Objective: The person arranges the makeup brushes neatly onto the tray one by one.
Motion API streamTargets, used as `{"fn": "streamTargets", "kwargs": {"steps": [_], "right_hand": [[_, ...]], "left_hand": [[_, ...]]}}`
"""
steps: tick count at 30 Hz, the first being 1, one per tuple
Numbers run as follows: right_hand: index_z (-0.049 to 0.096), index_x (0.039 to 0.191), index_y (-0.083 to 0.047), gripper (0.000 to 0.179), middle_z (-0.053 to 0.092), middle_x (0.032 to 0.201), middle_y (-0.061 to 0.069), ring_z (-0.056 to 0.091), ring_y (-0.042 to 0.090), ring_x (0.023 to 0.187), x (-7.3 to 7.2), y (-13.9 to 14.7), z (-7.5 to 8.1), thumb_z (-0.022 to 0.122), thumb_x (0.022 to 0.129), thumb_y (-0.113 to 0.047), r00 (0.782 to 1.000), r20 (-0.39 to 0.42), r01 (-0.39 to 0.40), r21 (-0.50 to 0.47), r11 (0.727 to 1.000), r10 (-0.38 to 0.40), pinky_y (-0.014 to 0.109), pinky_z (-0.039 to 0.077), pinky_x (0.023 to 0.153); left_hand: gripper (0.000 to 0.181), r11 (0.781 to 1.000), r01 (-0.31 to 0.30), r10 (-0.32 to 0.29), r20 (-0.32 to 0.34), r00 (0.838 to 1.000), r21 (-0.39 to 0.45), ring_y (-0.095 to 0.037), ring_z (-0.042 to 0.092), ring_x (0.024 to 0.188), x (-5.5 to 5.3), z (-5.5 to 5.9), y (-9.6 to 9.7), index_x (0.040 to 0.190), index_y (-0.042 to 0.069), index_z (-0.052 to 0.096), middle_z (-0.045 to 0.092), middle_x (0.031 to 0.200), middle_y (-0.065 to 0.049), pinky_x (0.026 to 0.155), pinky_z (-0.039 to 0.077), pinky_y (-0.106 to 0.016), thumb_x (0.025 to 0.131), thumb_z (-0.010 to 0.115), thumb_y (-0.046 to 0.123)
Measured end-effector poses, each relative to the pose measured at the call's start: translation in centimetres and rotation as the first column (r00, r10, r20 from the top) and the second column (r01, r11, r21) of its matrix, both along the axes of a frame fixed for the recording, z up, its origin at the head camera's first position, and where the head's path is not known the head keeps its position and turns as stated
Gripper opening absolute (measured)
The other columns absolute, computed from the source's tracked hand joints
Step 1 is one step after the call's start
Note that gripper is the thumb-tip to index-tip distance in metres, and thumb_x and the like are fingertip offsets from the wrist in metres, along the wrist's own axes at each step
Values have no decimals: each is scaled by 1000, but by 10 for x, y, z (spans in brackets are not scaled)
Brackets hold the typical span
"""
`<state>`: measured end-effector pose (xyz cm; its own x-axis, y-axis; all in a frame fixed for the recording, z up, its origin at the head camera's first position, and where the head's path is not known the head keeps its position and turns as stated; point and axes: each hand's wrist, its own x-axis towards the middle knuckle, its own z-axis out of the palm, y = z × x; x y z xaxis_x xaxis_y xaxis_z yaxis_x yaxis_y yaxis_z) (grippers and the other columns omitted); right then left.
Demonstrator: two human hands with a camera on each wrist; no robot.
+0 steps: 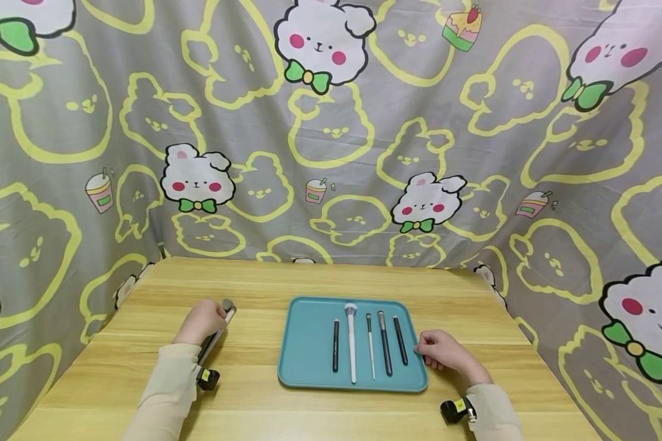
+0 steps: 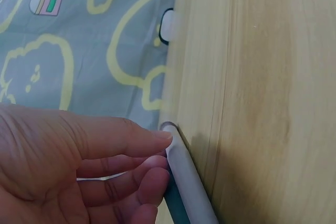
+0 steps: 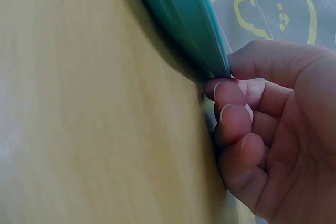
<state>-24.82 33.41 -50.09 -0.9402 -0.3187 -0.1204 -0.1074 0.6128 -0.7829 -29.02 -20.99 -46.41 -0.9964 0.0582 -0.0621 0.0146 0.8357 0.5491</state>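
Far to the left on the table, my left hand (image 1: pixel 201 321) pinches the end of a white-handled makeup brush (image 2: pixel 189 182) between thumb and fingertips. A second, dark teal handle (image 2: pixel 177 203) lies alongside it, partly hidden by the fingers. A grey-green brush head (image 1: pixel 227 304) shows beyond the knuckles in the head view. My right hand (image 1: pixel 444 352) pinches the right rim of a teal tray (image 1: pixel 309 343), thumb on top and fingers below. On the tray lie several makeup brushes, among them a white one (image 1: pixel 352 349) and a dark grey one (image 1: pixel 386 352).
The tray rests on a wooden table (image 1: pixel 243 404), between the two hands. A patterned grey curtain (image 1: pixel 265 239) hangs along the back and both sides of the table. Each wrist carries a small black camera (image 1: pixel 207 378).
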Motion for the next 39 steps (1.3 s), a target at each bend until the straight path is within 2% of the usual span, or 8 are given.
{"fn": "streamTargets", "kwargs": {"steps": [3,9,12,21,30,39], "right_hand": [[53,76,3,28,52,61,1,47,11,51,0,-1,0,59,95,-16,1000,2,0,0,1000,0,25,41,44],[53,76,4,28,52,61,2,47,12,51,0,-3,1,60,95,-16,1000,11,4,-9,1000,-4,25,41,44],[53,76,3,28,52,61,1,47,12,51,0,-4,1,60,94,-16,1000,14,10,-11,1000,-9,25,41,44],[53,76,3,28,52,60,1,48,12,51,0,-3,0,60,94,-17,1000,8,11,-3,1000,-11,26,42,44],[53,76,2,27,52,60,1,47,11,50,-1,-1,-1,60,94,-16,1000,6,3,-4,1000,-3,25,41,44],[53,76,1,27,53,61,2,47,11,50,0,0,-1,60,94,-16,1000,-1,-1,3,1000,1,25,42,44]], "left_hand": [[29,1000,2,-2,-4,1000,-24,-15,28,59,1,0,2,66,13,37,30,63,0,57,26,-29,80,58,-2],[4,997,-7,5,-25,1000,-77,-20,50,69,2,-1,6,79,4,61,59,79,-8,61,43,-32,78,63,1],[7,996,-6,4,-26,1000,-86,-22,55,72,2,-1,7,84,2,65,64,85,-11,63,47,-34,77,65,2],[9,994,-21,18,-33,999,-109,-22,57,73,5,1,13,84,3,66,66,86,-11,65,49,-38,75,67,4],[9,990,-38,37,-12,999,-134,-22,55,70,6,1,18,83,6,67,65,84,-10,57,45,-35,74,68,4],[7,982,-29,27,-15,1000,-187,-22,54,66,6,-1,21,82,8,69,64,80,-8,53,44,-34,77,65,5]]}}
